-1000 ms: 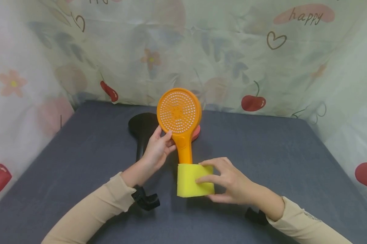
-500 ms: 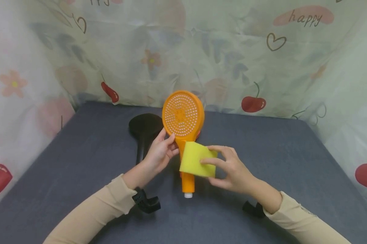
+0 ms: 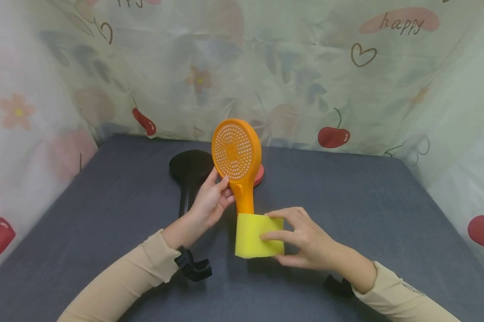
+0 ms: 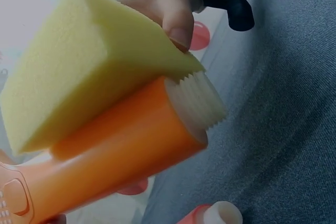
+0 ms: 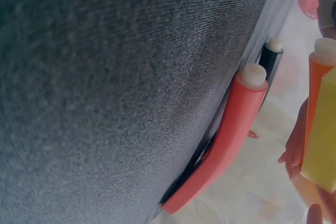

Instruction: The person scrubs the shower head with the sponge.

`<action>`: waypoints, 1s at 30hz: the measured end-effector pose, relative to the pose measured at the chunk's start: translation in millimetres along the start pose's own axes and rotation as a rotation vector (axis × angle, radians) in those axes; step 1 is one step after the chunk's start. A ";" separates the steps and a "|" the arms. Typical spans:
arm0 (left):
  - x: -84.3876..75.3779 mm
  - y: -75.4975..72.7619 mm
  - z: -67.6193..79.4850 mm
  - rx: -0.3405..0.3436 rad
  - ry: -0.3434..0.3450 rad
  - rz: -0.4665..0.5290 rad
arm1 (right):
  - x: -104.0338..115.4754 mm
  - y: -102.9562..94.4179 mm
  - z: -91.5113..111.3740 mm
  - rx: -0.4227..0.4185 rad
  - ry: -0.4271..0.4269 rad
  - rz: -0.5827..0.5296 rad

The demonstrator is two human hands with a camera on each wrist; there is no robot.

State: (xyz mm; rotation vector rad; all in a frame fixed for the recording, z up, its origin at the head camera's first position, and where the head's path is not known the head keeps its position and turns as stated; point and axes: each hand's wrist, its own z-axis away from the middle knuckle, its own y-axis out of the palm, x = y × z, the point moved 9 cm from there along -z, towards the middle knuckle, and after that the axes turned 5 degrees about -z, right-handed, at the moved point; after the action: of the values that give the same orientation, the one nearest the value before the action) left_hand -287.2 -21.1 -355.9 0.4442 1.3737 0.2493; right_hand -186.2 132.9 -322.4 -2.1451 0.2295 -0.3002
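Note:
Near the middle of the head view, an orange shower head (image 3: 235, 154) is held upright, tilted slightly, its dotted spray face toward the camera. My left hand (image 3: 210, 201) grips it at the neck, with the thumb at the lower rim of the face. A yellow sponge (image 3: 252, 237) is pinched in my right hand (image 3: 312, 239) and lies against the lower handle, hiding it in the head view. From the left wrist view, the sponge (image 4: 58, 66) touches one side of the orange handle (image 4: 121, 150), and a white threaded end (image 4: 202, 103) sticks out beyond.
A black shower head (image 3: 189, 166) lies on the dark grey table (image 3: 346, 192) behind my left hand. Behind the orange one is a red shower head (image 3: 260, 175), mostly hidden; its handle (image 5: 231, 129) shows in the right wrist view. A patterned curtain (image 3: 290, 58) encloses the table.
Over the last second the sponge has gone up the handle and back down to its lower end. The orange shower head has turned a little and shifted slightly left since half a second ago.

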 end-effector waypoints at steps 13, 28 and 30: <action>3.1 5.2 -2.1 0.052 -0.007 -0.168 | 2.4 1.1 -1.1 0.009 -0.019 -0.009; 2.2 9.1 0.8 0.075 0.056 -0.302 | -8.3 -6.2 -1.8 -0.074 0.072 -0.014; 2.2 11.3 1.4 0.108 0.060 -0.303 | -13.3 -10.2 -1.4 -0.125 0.103 -0.015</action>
State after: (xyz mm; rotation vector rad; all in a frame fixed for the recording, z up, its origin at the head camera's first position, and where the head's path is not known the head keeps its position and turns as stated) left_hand -284.5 -10.2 -352.7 0.3138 1.4969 -0.0614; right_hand -198.8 141.1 -314.8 -2.2579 0.2980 -0.4155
